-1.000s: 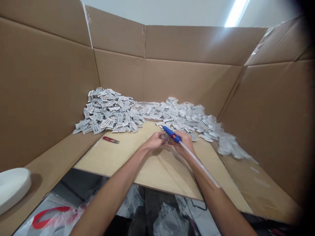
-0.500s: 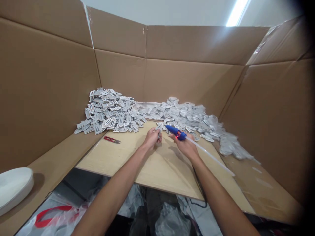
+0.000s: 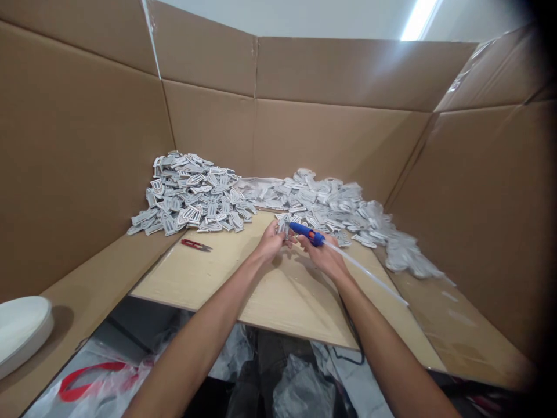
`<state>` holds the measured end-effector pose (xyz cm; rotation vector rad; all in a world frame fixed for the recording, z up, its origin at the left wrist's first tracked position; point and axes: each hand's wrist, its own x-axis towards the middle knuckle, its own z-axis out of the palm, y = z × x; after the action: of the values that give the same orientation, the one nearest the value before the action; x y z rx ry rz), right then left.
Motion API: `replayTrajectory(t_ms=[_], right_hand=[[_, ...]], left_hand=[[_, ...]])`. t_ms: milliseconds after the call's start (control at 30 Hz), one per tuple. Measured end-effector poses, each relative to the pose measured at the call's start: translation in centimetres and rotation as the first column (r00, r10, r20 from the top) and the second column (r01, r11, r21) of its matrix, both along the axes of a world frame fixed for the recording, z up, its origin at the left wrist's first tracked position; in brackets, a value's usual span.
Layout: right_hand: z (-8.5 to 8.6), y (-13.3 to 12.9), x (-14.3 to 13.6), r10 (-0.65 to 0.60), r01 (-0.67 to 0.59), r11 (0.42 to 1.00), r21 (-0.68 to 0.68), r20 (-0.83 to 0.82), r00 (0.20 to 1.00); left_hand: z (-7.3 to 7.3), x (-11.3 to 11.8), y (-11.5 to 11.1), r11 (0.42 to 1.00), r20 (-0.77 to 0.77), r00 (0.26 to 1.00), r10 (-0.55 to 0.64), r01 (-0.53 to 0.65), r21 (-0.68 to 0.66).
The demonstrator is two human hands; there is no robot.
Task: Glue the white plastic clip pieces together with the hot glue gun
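Observation:
In my left hand (image 3: 273, 241) is a small flat grey-and-white slotted piece (image 3: 284, 225), pinched by its edge above the board. My right hand (image 3: 325, 253) grips a blue hot glue gun (image 3: 307, 233), its nozzle pointing left and right at the piece; whether it touches cannot be made out. A long translucent glue stick (image 3: 369, 273) sticks out of the gun's back end. Behind my hands lies a heap of similar grey-and-white pieces (image 3: 191, 194) on the left. Another heap of pieces in clear plastic (image 3: 331, 200) spreads to the right.
Red thread snips (image 3: 196, 245) lie on the wooden board (image 3: 209, 284), left of my hands. Tall cardboard walls (image 3: 339, 139) enclose the back and sides. A white round dish (image 3: 24, 334) stands at far left. A dark cord hangs below my right wrist.
The glue gun's nozzle has come closer to the piece in my left hand, and that piece now shows more of its face. The view has shifted slightly.

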<state>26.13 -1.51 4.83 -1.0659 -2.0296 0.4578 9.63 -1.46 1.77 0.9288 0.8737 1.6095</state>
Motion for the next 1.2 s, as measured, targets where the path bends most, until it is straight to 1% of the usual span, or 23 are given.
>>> replayTrajectory(t_ms=[100,200,367,500,600,633,700,767,800,867,933,1000,1067,1133,1200], right_hand=[[0.0,0.0,-0.2,-0.011,0.011,1.000,-0.014,0.006,1.000],[0.0,0.0,-0.3,-0.018,0.018,0.999,-0.037,0.019,1.000],[0.1,0.1,-0.4,-0.041,0.045,0.997,-0.059,0.065,0.997],[0.3,0.0,-0.3,-0.055,0.062,0.994,-0.087,0.078,0.995],[0.2,0.0,-0.3,-0.034,0.040,0.992,-0.116,0.060,0.998],[0.1,0.0,-0.3,-0.022,0.027,0.994,-0.104,0.057,0.998],[-0.2,-0.1,-0.3,0.009,-0.007,1.000,-0.013,0.086,0.996],[-0.5,-0.4,-0.4,0.007,-0.035,0.989,0.141,0.194,0.981],[-0.6,-0.6,-0.6,-0.025,-0.035,0.975,0.220,0.264,0.964],[-0.8,-1.3,-1.0,-0.133,-0.008,0.936,0.351,0.377,0.917],[-0.8,-1.8,-1.4,-0.223,0.027,0.901,0.432,0.409,0.885],[-0.9,-1.9,-1.5,-0.237,0.043,0.884,0.465,0.367,0.900],[-0.8,-1.5,-1.3,-0.199,0.068,0.887,0.457,0.245,0.949],[-0.7,-0.7,-0.8,-0.159,0.117,0.915,0.386,0.077,0.984],[-0.3,-0.1,-0.1,-0.159,0.168,0.954,0.247,-0.056,0.986]], left_hand=[[-0.2,0.0,0.2,1.000,-0.036,0.999,0.022,-0.023,0.000],[-0.5,-0.1,0.2,0.999,-0.120,0.992,0.048,-0.047,0.009],[-0.7,-0.5,-0.1,0.997,-0.241,0.969,0.056,-0.042,0.062],[-0.6,-0.5,-0.3,0.997,-0.290,0.954,0.074,-0.062,0.050],[-0.5,-0.5,-0.6,0.995,-0.304,0.948,0.098,-0.088,0.048],[-0.5,-0.6,-0.7,0.994,-0.310,0.945,0.108,-0.097,0.053],[-0.5,-0.6,-1.0,0.990,-0.327,0.934,0.141,-0.123,0.074],[-0.6,-0.7,-1.1,0.983,-0.340,0.924,0.176,-0.149,0.103],[-0.6,-0.8,-1.1,0.982,-0.339,0.924,0.180,-0.150,0.111],[-0.7,-0.9,-0.9,0.985,-0.309,0.937,0.162,-0.135,0.105],[-0.9,-0.9,-0.5,0.988,-0.251,0.956,0.152,-0.140,0.067],[-1.1,-1.1,-0.1,0.986,-0.206,0.964,0.166,-0.168,0.011],[-1.3,-1.4,0.2,0.982,-0.211,0.962,0.171,-0.183,-0.041],[-1.4,-1.8,0.3,0.977,-0.255,0.948,0.189,-0.209,-0.053],[-1.2,-2.3,0.3,0.961,-0.317,0.912,0.261,-0.277,-0.005]])
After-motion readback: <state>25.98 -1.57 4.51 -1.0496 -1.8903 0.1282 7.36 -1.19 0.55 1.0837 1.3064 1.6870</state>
